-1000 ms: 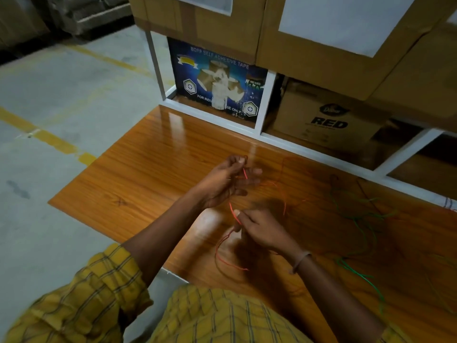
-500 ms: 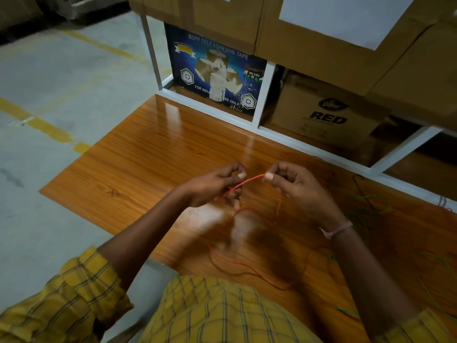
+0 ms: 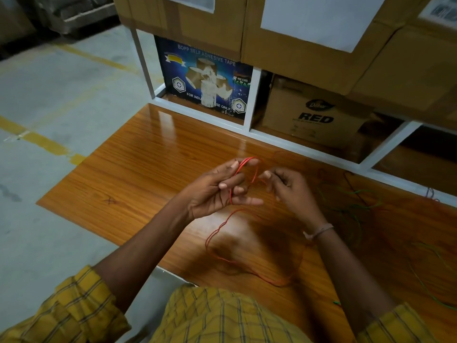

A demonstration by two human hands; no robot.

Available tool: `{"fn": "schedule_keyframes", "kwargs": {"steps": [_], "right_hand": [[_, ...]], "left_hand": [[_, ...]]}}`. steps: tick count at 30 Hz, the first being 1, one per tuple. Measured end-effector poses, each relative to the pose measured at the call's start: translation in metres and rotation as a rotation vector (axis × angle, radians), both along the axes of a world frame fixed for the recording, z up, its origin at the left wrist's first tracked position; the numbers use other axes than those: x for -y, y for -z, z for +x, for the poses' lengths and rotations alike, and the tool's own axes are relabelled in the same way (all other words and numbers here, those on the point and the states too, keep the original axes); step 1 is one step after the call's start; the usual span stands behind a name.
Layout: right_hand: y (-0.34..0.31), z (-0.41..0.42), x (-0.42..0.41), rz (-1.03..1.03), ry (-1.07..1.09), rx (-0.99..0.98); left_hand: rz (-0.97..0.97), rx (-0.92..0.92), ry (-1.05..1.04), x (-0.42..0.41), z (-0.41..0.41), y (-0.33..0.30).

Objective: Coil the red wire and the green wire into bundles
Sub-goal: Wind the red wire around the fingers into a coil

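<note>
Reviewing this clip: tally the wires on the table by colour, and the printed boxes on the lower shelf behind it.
Red wire: 1, held by left hand and right hand
Green wire: 1, loose on the table
Blue tape box: 1
Brown RED box: 1
Total: 4
</note>
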State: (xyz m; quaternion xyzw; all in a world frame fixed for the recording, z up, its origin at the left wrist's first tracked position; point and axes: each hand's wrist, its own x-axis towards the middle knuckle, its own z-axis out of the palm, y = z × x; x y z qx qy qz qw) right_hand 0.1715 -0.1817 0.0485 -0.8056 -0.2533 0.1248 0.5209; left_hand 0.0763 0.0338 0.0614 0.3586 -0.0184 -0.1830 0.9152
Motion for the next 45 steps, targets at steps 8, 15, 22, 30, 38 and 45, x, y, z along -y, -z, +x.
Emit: {"fn": "schedule_keyframes", "kwargs": {"steps": [8, 15, 22, 30, 38, 45], "right_hand": [[0.025, -0.023, 0.017, -0.322, -0.131, 0.422], [0.01, -0.04, 0.028, -0.38, -0.399, 0.483], [-0.064, -0.028, 0.039, -0.132, -0.398, 0.093], [-0.085, 0.026, 0.042, 0.218, -0.189, -0.109], [-0.05, 0.041, 0.015, 0.126, 0.072, -0.038], [-0.011, 0.019, 0.009, 0.005, 0.088, -0.091]], "left_hand": [[0.044, 0.069, -0.278, 0.03, 0.023, -0.009], [0.155, 0.074, -0.379, 0.031, 0.049, -0.009], [0.953, 0.356, -0.312, 0.025, 0.046, 0.002], [0.851, 0.318, -0.051, 0.02, 0.024, -0.022], [0.517, 0.244, 0.071, 0.031, 0.018, -0.022], [0.22, 0.172, -0.059, 0.031, 0.029, -0.024]]}}
